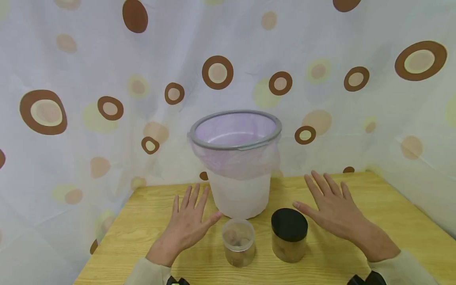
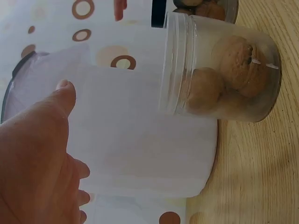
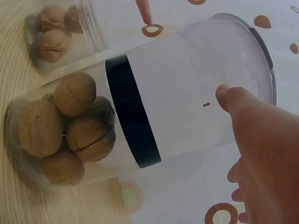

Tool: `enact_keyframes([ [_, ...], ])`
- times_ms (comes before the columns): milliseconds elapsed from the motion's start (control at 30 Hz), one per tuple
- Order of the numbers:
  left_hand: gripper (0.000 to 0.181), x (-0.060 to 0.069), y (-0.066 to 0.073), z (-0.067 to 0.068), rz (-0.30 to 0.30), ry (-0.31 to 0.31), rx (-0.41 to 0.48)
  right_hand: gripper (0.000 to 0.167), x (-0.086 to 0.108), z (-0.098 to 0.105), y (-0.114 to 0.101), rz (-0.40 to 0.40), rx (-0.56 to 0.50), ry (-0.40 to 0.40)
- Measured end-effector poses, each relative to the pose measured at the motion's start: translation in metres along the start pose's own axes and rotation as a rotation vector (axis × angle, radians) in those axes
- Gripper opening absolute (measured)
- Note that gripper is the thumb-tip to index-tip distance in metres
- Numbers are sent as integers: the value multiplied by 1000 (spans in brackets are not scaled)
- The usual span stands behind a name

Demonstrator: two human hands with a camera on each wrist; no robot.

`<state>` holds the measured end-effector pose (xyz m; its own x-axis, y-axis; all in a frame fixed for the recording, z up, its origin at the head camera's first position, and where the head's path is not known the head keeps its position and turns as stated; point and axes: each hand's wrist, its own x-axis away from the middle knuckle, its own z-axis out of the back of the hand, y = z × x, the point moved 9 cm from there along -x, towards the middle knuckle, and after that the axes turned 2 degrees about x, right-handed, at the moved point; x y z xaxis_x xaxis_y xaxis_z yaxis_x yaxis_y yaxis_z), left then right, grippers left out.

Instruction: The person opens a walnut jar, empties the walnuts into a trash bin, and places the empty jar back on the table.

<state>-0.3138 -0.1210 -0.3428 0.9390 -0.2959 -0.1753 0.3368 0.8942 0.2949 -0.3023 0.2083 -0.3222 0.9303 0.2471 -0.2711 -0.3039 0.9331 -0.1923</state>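
Two clear jars stand side by side near the front of the table. The left jar (image 1: 239,245) has no lid and holds several walnuts (image 2: 243,65); the right jar (image 1: 289,237) has a black lid (image 3: 133,112) on and holds several walnuts (image 3: 77,126). My left hand (image 1: 189,225) is left of the open-topped jar, fingers straight and spread, holding nothing. On the other side, my right hand (image 1: 338,211) is spread beside the lidded jar, also empty. In the wrist views, each hand (image 2: 37,149) (image 3: 271,149) appears apart from the jars.
Behind the jars stands a white bin (image 1: 240,194) with a grey rim (image 1: 233,147) and a thin purplish liner (image 1: 242,162) folded over its edge. The wooden table (image 1: 121,237) meets a hanging cloth (image 1: 89,158) with brown circles at the back and sides.
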Motion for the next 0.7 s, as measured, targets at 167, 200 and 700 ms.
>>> enact_keyframes([
  [167, 86, 4, 4, -1, -17, -1, 19, 87, 2, -1, -3, 20, -52, 4],
  [200, 86, 4, 5, -2, -20, -5, 24, 87, 3, -1, -4, 24, -68, 4],
  [700, 83, 13, 9, -5, -60, 13, 118, 72, 3, -2, -48, 120, -350, 6],
])
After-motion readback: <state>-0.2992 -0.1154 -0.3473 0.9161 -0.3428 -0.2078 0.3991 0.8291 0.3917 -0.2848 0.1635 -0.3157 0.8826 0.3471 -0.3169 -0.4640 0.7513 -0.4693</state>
